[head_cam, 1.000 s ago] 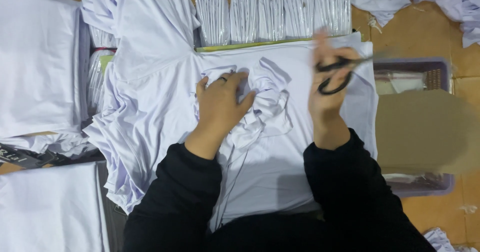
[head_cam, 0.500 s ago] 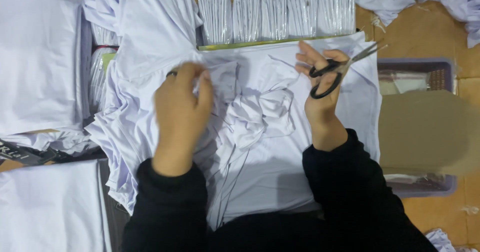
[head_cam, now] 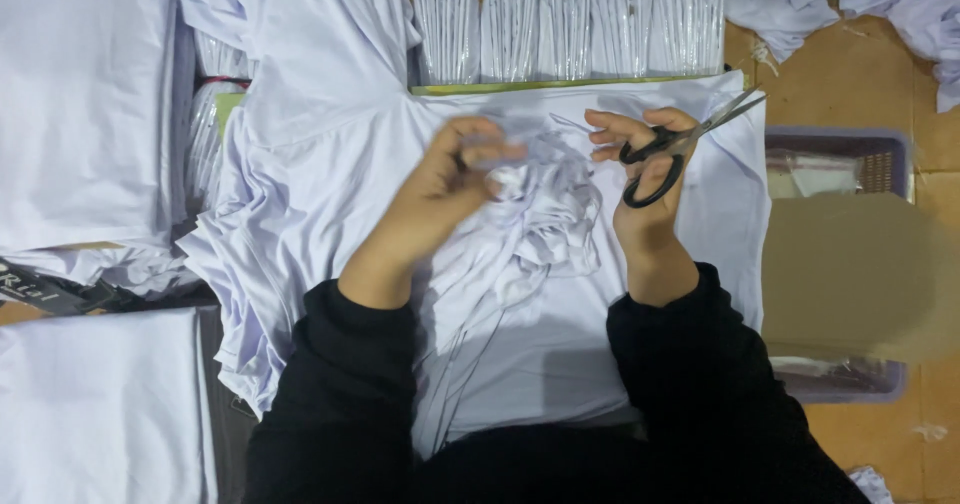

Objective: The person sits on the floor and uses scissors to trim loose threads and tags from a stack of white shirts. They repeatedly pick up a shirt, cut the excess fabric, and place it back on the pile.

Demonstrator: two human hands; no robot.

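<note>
While half under cardboard (head_cam: 850, 274), purple basket (head_cam: 885, 149) with clear packets (head_cam: 815, 174).

A brown floor (head_cam: 850, 94) bears white folded garments (head_cam: 80, 114), a purple basket (head_cam: 890, 149) and cardboard (head_cam: 850, 274)

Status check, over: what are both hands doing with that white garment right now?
Left hand pinching bunched white garment. Right hand holding black scissors, blades near shut, pointing away. Nothing blocking; stacks beside.
</note>
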